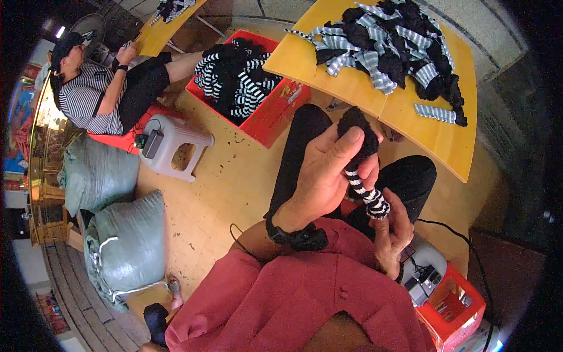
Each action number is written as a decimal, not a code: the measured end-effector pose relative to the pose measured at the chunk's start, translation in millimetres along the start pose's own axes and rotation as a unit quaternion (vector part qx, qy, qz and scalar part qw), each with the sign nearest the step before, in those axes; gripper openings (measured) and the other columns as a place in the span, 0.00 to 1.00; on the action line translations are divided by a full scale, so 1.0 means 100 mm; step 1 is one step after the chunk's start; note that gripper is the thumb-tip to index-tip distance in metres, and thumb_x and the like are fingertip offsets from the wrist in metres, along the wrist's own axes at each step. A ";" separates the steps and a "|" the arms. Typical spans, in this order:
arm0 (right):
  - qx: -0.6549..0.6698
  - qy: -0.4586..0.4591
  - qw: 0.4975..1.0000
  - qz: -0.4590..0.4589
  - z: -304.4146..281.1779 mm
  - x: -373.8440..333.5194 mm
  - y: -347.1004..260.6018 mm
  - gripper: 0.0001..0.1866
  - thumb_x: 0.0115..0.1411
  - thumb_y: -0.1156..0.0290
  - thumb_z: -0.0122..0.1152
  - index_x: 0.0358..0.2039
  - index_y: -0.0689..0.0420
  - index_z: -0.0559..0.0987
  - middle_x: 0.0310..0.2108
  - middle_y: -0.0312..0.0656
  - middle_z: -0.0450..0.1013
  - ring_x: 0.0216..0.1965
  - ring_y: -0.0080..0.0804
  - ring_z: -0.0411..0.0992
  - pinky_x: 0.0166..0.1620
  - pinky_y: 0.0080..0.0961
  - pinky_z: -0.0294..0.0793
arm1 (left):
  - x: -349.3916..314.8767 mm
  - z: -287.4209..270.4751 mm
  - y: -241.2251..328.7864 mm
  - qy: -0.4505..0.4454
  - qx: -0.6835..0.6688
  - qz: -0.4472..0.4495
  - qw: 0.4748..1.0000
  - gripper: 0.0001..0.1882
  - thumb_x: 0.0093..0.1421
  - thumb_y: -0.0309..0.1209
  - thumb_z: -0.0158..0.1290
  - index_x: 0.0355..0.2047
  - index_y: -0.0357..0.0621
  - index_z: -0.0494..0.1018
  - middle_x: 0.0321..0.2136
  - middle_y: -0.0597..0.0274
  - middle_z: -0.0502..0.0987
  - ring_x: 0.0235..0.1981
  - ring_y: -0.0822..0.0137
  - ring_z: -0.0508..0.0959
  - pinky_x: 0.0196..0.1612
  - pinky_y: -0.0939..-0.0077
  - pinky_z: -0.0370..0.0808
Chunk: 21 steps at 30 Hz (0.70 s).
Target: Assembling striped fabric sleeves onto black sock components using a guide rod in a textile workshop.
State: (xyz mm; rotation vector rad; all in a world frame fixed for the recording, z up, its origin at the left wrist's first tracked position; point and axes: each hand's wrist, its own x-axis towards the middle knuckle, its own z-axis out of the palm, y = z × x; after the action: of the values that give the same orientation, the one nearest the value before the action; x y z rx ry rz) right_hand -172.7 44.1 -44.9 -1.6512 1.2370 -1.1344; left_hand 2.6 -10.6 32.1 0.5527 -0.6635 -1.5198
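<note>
A knitted tube piece (361, 189), striped black and white with a fuzzy black upper part, stretches between my two hands over my lap. My left hand (328, 167) is closed round the black part, its thumb pressed along the front. At the lower end, the striped knit is bunched into a rolled edge, and my right hand (394, 232) pinches it between thumb and fingers. The inside of the tube is hidden.
A yellow table (404, 126) ahead bears a heap of striped and black knit pieces (381, 44). Left of it stands a red bin (275, 126) of similar pieces. A co-worker (97, 88) sits at far left near a grey stool (176, 146) and stuffed sacks (126, 246).
</note>
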 end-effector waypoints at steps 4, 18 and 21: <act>0.000 0.019 1.000 0.016 0.03 -0.02 0.02 0.20 0.56 0.68 0.53 0.47 0.65 0.70 0.32 0.42 0.73 0.29 0.25 0.70 0.32 0.18 0.68 | -0.02 0.02 -0.10 -0.034 -0.026 0.011 0.999 0.19 0.61 0.44 0.44 0.37 0.38 0.64 0.14 0.67 0.61 0.14 0.73 0.62 0.18 0.78 0.60; 0.112 -0.004 0.993 0.031 0.08 0.00 0.05 0.19 0.54 0.71 0.55 0.45 0.66 0.70 0.33 0.42 0.73 0.29 0.29 0.73 0.32 0.21 0.72 | -0.13 0.00 -0.29 -0.078 -0.052 -0.060 0.994 0.13 0.62 0.36 0.44 0.31 0.36 0.68 0.10 0.73 0.56 0.11 0.79 0.54 0.15 0.82 0.51; 0.412 -0.133 0.881 0.191 0.04 0.10 -0.08 0.21 0.54 0.68 0.57 0.46 0.65 0.69 0.28 0.36 0.71 0.22 0.20 0.68 0.23 0.13 0.66 | -0.17 -0.02 -0.30 -0.074 -0.079 -0.079 0.991 0.14 0.62 0.35 0.45 0.32 0.34 0.68 0.11 0.74 0.57 0.12 0.83 0.54 0.15 0.85 0.51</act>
State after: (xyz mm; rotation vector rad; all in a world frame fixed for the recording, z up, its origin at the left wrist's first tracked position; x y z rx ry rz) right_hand -165.3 36.6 -36.9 -0.8273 0.6916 -0.9435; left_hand -16.8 6.4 9.1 0.3806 -0.6169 -1.7574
